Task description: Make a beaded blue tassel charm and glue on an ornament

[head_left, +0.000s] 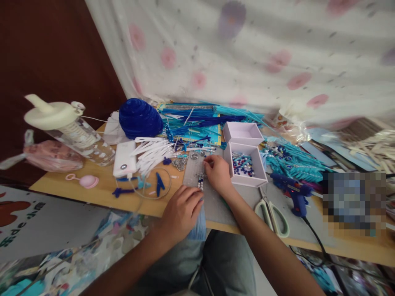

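Note:
My left hand (184,209) rests at the table's front edge, its fingers curled together over the top of a light blue tassel (198,227). White and dark beads (200,183) run up from the tassel to a silver-coloured ornament on the grey cutting mat (212,209). Just beyond, my right hand (218,173) is closed in a pinch, thumb and forefinger together above the mat. Whatever small thing it holds is too tiny to make out. Several silver charms (179,163) lie to the left of its fingertips.
Right of my hands stand a white box of mixed beads (247,164), green-handled scissors (271,213) and a blue glue gun (291,191). On the left are a white power bank (125,159), white pipe cleaners (152,154), a blue coil (139,118) and a tumbler (83,137).

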A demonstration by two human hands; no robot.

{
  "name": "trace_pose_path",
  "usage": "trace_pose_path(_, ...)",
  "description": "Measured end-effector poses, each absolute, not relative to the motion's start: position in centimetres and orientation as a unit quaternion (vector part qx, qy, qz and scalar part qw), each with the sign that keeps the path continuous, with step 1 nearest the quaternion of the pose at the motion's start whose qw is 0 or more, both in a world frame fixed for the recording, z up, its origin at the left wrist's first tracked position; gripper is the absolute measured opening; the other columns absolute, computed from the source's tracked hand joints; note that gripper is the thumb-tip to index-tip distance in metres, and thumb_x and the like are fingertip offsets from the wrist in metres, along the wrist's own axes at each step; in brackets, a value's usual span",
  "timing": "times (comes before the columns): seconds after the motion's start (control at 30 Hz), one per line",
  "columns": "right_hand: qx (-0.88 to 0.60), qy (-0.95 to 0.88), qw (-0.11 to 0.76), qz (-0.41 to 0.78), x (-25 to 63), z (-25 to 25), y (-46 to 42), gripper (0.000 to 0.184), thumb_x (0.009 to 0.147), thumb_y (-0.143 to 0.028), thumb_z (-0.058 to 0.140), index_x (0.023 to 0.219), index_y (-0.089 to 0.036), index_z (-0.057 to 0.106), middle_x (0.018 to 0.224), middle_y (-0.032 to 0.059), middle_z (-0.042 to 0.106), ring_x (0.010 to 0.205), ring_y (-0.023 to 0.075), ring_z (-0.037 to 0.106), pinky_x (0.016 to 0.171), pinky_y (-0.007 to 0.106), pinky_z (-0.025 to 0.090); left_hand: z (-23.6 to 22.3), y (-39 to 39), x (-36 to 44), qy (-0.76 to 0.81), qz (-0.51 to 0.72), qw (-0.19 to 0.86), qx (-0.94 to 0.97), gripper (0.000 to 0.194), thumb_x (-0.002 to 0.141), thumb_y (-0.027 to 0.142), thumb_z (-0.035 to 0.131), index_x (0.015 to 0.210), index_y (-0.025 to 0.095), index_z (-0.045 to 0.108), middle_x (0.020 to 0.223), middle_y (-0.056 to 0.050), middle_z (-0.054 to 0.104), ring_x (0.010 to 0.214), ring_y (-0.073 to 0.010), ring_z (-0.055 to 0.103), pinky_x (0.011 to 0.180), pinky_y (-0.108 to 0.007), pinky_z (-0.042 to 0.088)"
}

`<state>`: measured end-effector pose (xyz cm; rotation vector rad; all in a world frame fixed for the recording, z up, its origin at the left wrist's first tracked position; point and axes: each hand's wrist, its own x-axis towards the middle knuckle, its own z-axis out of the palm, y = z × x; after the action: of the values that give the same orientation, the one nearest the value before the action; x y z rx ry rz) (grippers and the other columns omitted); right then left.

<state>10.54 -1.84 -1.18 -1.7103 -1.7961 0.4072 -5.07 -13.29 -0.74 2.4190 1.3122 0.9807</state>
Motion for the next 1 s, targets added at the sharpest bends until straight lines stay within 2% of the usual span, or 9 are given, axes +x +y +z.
trace_pose_path(0.3, -0.663, -0.674, 0.293, 0.142, 10.1, -0.3, -1.0, 0.011, 0.086, -0.012, 0.061, 0.086, -0.016, 0.071, 0.087, 0.0081, 0.071, 0.081, 0.0205, 0.063, 0.078, 0.029, 0.044, -1.1, -14.0, -4.7, 0.441, 0.327, 0.080, 0.832, 0.022, 0.097, 0.019, 0.055, 0.111, 0.013, 0.071, 0.114, -0.010, 0.074, 0.105, -0.0254, 0.065, 0.094, -0.045, 0.057)
trace_pose_path(0.47, -0.668, -0.671, 0.293, 0.133, 9.8, 0.5, -0.5, 0.015, 0.089, -0.014, 0.058, 0.096, -0.014, 0.071, 0.091, 0.0103, 0.072, 0.084, 0.0218, 0.064, 0.079, 0.030, 0.044, -1.1, -14.0, -4.8, 0.444, 0.329, 0.078, 0.830, 0.024, 0.098, 0.019, 0.053, 0.113, 0.015, 0.071, 0.116, -0.010, 0.074, 0.104, -0.0254, 0.067, 0.092, -0.044, 0.058)
trace_pose_path(0.63, -0.666, -0.669, 0.311, 0.112, 9.7, 1.4, -0.6, 0.024, 0.091, -0.013, 0.050, 0.106, -0.011, 0.069, 0.103, 0.0153, 0.071, 0.094, 0.0248, 0.063, 0.086, 0.033, 0.045, -0.6, -13.8, -5.2, 0.451, 0.340, 0.082, 0.821, 0.025, 0.097, 0.017, 0.052, 0.115, 0.016, 0.070, 0.117, -0.010, 0.074, 0.106, -0.0246, 0.067, 0.095, -0.045, 0.057)
trace_pose_path(0.77, -0.649, -0.673, 0.338, 0.107, 10.0, 2.6, -1.7, 0.026, 0.091, -0.014, 0.049, 0.108, -0.010, 0.068, 0.103, 0.0164, 0.071, 0.098, 0.0275, 0.064, 0.088, 0.036, 0.046, -0.3, -13.7, -5.6, 0.453, 0.347, 0.085, 0.816, 0.026, 0.097, 0.017, 0.053, 0.116, 0.017, 0.070, 0.116, -0.010, 0.074, 0.107, -0.0240, 0.067, 0.096, -0.044, 0.057)
trace_pose_path(0.9, -0.616, -0.668, 0.400, 0.120, 11.2, 4.5, -4.3, 0.026, 0.092, -0.017, 0.047, 0.106, -0.013, 0.068, 0.100, 0.0135, 0.073, 0.093, 0.0254, 0.067, 0.085, 0.035, 0.049, 0.0, -13.1, -6.3, 0.468, 0.348, 0.092, 0.807, 0.025, 0.097, 0.018, 0.053, 0.116, 0.016, 0.070, 0.117, -0.010, 0.073, 0.110, -0.0244, 0.066, 0.100, -0.045, 0.055)
trace_pose_path(1.0, -0.603, -0.676, 0.411, 0.102, 12.6, 5.5, -6.7, 0.026, 0.093, -0.022, 0.047, 0.105, -0.015, 0.069, 0.093, 0.0108, 0.074, 0.084, 0.0236, 0.069, 0.081, 0.034, 0.050, 0.7, -11.4, -7.1, 0.474, 0.339, 0.102, 0.806, 0.028, 0.097, 0.015, 0.051, 0.117, 0.015, 0.070, 0.116, -0.011, 0.074, 0.110, -0.0245, 0.066, 0.099, -0.045, 0.055)
